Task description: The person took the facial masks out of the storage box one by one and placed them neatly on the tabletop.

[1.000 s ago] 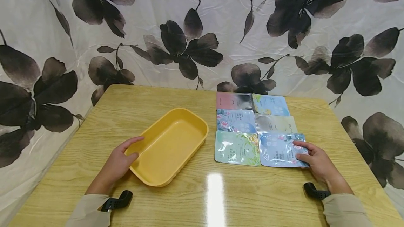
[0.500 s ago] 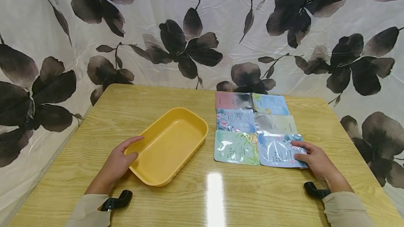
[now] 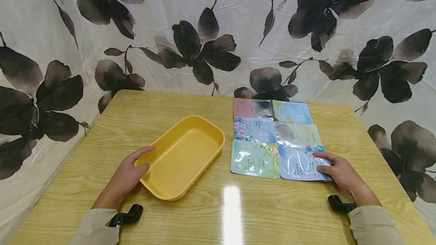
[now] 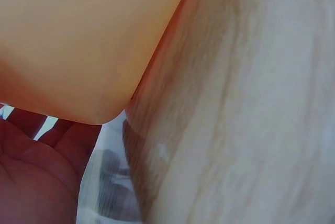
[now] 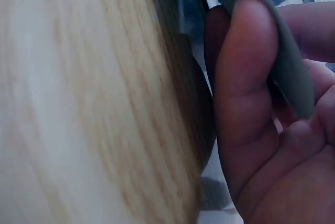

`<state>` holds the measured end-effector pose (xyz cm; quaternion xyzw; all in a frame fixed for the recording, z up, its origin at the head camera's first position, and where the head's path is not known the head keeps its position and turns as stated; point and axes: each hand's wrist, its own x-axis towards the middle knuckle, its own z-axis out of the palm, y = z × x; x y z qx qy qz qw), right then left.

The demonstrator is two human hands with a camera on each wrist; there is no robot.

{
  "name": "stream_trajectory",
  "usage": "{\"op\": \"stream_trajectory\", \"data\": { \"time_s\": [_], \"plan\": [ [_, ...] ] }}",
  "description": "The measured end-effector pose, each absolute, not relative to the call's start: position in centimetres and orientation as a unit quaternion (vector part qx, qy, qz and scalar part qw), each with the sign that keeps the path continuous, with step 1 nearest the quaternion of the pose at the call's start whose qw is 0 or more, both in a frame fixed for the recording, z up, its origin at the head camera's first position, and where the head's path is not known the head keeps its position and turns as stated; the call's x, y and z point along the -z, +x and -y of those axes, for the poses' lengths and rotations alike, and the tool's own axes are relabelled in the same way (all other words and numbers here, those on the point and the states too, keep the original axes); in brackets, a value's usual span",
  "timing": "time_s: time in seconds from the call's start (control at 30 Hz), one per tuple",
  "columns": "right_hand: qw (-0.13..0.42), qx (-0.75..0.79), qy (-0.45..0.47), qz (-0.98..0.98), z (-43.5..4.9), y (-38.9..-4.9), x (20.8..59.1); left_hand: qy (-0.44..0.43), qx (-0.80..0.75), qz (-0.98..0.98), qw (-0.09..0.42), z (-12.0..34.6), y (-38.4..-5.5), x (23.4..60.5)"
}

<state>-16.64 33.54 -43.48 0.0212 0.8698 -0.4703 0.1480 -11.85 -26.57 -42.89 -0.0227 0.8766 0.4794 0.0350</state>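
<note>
A yellow plastic bin (image 3: pixel 185 154) stands on the table left of centre. At its near left end my left hand (image 3: pixel 124 177) grips the rim. In the left wrist view part of that palm (image 4: pixel 36 177) shows below the bin's wall (image 4: pixel 78 51), which hides the fingertips. My right hand (image 3: pixel 344 177) pinches the right edge of a blue flowered sheet mask packet (image 3: pixel 301 163). In the right wrist view the packet's edge (image 5: pixel 293 72) passes between thumb and fingers. This packet lies at the near right of a group of similar packets.
Left of the held packet lies a green packet (image 3: pixel 255 160). Behind are a blue flowered packet (image 3: pixel 255 129), a silver-yellow one (image 3: pixel 298 134), a pink and black one (image 3: pixel 252 108) and a light blue one (image 3: pixel 293 112). A floral cloth (image 3: pixel 252 29) hangs behind the table (image 3: pixel 190 222).
The blue packet in my right hand has shifted slightly left, and its surface has bent a little. My left hand and the bin stay where they were.
</note>
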Motion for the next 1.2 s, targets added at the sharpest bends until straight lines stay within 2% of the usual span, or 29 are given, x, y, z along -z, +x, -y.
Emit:
{"op": "stream_trajectory", "data": {
  "time_s": [0.37,0.97,1.2],
  "plan": [
    [0.123,0.411,-0.011,-0.903,-33.1,-17.0,42.9,-0.019,-0.481,-0.876,0.035,26.6,-11.9,42.8],
    [0.092,0.316,-0.009,-0.944,-32.7,-16.7,42.1,-0.023,-0.483,-0.875,0.031,26.4,-11.9,42.7],
    [0.096,0.317,-0.001,-0.944,-33.0,-16.5,41.8,-0.024,-0.481,-0.876,0.031,26.5,-11.9,42.8]
  ]
}}
